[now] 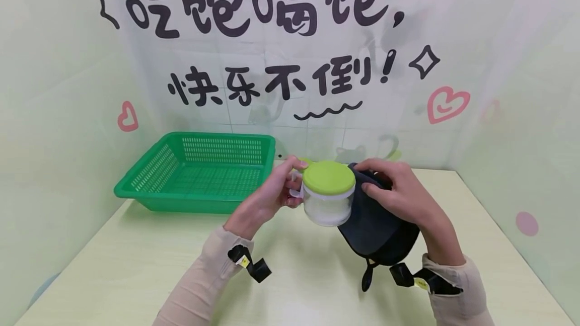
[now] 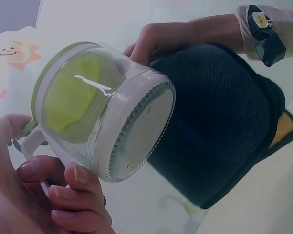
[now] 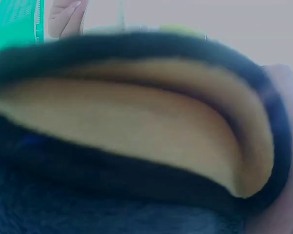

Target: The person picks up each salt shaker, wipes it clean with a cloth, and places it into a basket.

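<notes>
My left hand (image 1: pixel 276 185) grips the white handle of a glass jar (image 1: pixel 328 209) with a round green lid (image 1: pixel 329 177). In the left wrist view, its thumb lies by the lid's small green tab, and the jar is tilted with its ribbed base showing. My right hand (image 1: pixel 399 190) holds a dark blue cloth mitt (image 1: pixel 380 225) with black edging and a hanging loop (image 1: pixel 367 276). The right wrist view looks into the mitt's gaping opening, with tan lining (image 3: pixel 136 122) inside. Jar and mitt overlap in the head view; whether they touch, I cannot tell.
A green plastic basket (image 1: pixel 181 202) with slotted walls stands at the back left of the pale wooden table (image 1: pixel 290 275). A white printed sheet (image 1: pixel 272 54) with dark lettering hangs behind it. Each wrist wears a black camera mount.
</notes>
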`<state>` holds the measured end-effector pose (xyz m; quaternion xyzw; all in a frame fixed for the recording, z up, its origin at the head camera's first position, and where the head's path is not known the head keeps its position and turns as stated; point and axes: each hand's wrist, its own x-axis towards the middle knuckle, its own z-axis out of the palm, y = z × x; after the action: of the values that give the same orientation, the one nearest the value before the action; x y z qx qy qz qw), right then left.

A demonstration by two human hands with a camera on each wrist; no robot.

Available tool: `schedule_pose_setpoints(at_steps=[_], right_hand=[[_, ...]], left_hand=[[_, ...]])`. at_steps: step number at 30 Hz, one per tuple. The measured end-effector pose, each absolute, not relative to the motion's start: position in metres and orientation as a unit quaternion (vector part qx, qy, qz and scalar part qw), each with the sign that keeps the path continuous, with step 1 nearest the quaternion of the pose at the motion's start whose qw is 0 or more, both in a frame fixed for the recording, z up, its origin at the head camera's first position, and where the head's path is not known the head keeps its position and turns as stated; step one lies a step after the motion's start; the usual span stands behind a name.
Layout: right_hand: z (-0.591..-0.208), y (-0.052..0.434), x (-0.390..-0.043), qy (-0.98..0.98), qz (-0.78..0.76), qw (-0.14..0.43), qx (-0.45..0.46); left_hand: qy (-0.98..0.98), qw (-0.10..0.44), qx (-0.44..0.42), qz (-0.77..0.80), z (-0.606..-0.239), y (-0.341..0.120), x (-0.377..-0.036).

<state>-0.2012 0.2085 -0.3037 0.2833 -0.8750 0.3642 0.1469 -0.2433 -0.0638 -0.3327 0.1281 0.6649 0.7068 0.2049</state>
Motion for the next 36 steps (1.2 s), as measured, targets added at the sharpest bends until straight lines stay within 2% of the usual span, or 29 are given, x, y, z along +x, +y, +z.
schedule_pose_setpoints(at_steps=[4, 11, 25, 36], right_hand=[[-0.307, 0.208, -0.205, -0.87, 0.363, 0.138, 0.305], [-0.311, 0.207, -0.211, -0.845, 0.405, 0.066, 0.342], [-0.315, 0.199, -0.215, -0.814, 0.428, 0.015, 0.392], [-0.318, 0.192, -0.216, -0.799, 0.436, -0.031, 0.413]], left_hand=[[0.663, 0.22, 0.131, 0.704, -0.334, -0.062, -0.243], [0.669, 0.234, 0.146, 0.69, -0.336, -0.059, -0.243], [0.672, 0.254, 0.19, 0.669, -0.337, -0.055, -0.237], [0.686, 0.275, 0.192, 0.646, -0.34, -0.052, -0.235]])
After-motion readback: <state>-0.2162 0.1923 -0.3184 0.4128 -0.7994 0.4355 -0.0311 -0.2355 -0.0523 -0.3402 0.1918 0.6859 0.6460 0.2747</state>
